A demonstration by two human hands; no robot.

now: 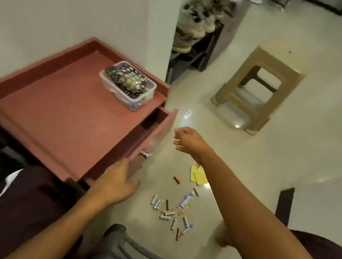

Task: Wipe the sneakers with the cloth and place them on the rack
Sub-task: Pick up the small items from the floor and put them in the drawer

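Left hand (117,182), right hand (188,141) loose and empty, sneakers (199,22) on rack (206,53) well beyond.

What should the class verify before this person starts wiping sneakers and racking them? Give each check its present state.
1. Cloth in hand: not ok. The left hand is at the drawer front and the right hand holds nothing.
2. Cloth located: cannot tell. The grey fabric at the bottom edge may or may not be one.
3. Sneakers close by: not ok. The only shoes in view sit on the rack across the room.
4. Floor clear: not ok. Batteries and yellow cards lie scattered, and a stool stands near the rack.
5. Drawer shut: not ok. It is partly open.
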